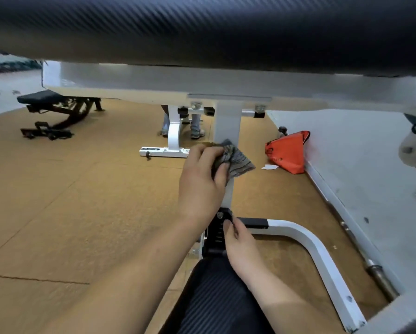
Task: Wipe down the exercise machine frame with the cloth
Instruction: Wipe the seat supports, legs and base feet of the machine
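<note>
Left hand (199,179) grips cloth (237,157) against white post (227,126), hand covering much of cloth; right hand (240,247) holds black bracket (215,237) below, grip partly obscured.

No text can be read with certainty. The orange bag (286,153) by the right wall bears dark printing, too blurred to make out. On the far white base bar (163,151), a small dark label (150,148) shows pale lettering and a white sticker (186,150) shows a speckled code, both illegible.
</note>
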Motion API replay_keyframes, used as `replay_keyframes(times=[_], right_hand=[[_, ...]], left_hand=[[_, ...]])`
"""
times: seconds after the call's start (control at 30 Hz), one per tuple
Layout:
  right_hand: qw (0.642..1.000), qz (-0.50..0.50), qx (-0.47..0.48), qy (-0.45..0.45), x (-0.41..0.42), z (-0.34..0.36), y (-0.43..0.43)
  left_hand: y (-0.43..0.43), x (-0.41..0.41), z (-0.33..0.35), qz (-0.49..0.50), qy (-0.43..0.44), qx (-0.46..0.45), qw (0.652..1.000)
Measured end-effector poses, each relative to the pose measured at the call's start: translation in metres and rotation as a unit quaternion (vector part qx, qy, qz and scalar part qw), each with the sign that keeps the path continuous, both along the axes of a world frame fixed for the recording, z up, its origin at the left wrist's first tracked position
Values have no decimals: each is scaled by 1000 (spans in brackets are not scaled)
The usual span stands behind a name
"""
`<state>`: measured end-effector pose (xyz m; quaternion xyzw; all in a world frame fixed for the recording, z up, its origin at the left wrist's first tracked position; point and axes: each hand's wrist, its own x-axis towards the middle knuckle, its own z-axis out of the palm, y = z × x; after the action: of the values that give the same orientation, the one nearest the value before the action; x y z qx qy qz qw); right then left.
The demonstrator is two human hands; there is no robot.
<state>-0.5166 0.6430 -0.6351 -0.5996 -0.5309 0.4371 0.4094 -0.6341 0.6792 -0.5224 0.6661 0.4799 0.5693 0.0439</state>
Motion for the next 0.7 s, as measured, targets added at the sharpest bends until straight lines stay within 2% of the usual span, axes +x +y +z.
replay_keyframes(times=[0.1, 0.2, 0.27, 0.37, 0.43, 0.53, 0.63, 0.7], right_hand=[[997, -7, 28, -71, 1, -2, 3], [995, 7, 36, -88, 1, -4, 1], [993, 5, 45, -105, 1, -2, 0], [984, 19, 45, -169, 2, 5, -9], [972, 57, 44, -224, 5, 9, -29], [941, 146, 71, -298, 14, 6, -55], [935, 204, 62, -282, 18, 8, -57], [929, 213, 68, -295, 14, 14, -56]], left_hand=[[8, -4, -28, -7, 56, 18, 998], [2, -20, -53, -40, 132, 2, 990], [3, -26, -41, -36, 196, 18, 980], [14, -25, 11, -10, 238, 110, 965], [23, -26, 34, 9, 246, 167, 955], [32, -30, 12, 17, 277, 184, 943], [30, -28, -12, -9, 322, 175, 930], [30, -36, 0, -25, 383, 187, 904]])
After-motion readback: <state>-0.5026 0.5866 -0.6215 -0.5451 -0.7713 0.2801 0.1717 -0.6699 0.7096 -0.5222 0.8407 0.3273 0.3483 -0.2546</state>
